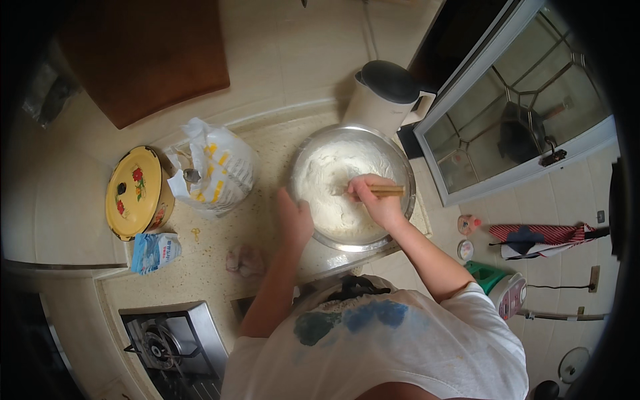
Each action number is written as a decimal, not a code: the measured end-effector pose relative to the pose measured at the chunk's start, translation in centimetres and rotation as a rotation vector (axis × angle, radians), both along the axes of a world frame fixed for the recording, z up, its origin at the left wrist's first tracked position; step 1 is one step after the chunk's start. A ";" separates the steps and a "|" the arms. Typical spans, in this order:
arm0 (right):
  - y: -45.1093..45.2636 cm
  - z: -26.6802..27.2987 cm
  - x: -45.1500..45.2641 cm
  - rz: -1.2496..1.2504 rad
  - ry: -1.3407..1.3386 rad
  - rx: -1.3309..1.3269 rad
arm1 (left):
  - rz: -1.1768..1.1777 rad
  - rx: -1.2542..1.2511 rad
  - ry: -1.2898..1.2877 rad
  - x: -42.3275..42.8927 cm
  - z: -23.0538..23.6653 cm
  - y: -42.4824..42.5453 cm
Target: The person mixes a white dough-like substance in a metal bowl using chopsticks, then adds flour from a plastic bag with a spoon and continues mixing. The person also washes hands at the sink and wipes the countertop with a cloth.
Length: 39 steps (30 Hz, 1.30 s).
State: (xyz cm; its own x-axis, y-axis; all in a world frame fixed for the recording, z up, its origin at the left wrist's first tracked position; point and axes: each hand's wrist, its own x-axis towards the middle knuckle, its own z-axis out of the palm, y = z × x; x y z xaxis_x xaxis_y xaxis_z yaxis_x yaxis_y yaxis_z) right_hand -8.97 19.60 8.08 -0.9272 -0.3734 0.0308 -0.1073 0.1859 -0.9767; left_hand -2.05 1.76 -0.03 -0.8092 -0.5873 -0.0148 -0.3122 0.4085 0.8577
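A wide stainless steel bowl (411, 210) stands on the speckled countertop in front of me, with white flour (325, 175) spread inside it. In the middle of the flour there is a hollow that looks damp. My right hand (372, 197) is over the bowl, closed around wooden chopsticks (390, 191). Their lower ends are down at the hollow, partly hidden by my fingers. Against the bowl's left outer wall rests my left hand (296, 217), fingers extended and the thumb near the rim.
Left of the bowl are an open flour bag (222, 170), a yellow enamel pot with a lid (132, 192) and a blue-and-white packet (156, 252). An electric kettle (382, 97) stands behind the bowl. A gas stove (175, 347) is at lower left; a glazed window (520, 105) opens at right.
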 end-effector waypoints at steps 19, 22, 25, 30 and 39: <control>8.8 3.7 -0.2 0.090 -0.356 0.267 | -0.008 0.090 -0.008 -0.4 0.3 0.2; 9.3 5.7 0.7 0.157 -1.002 0.010 | 0.023 0.071 0.038 -0.3 -0.1 0.5; 6.7 6.5 3.3 0.299 -0.728 0.045 | -0.005 0.107 0.013 -0.4 0.7 0.5; 3.3 8.7 2.0 0.346 0.810 0.629 | 0.001 0.080 -0.001 -0.1 0.6 0.0; 5.4 5.2 -1.8 0.386 0.482 1.441 | -0.044 0.024 0.114 -0.7 0.3 0.1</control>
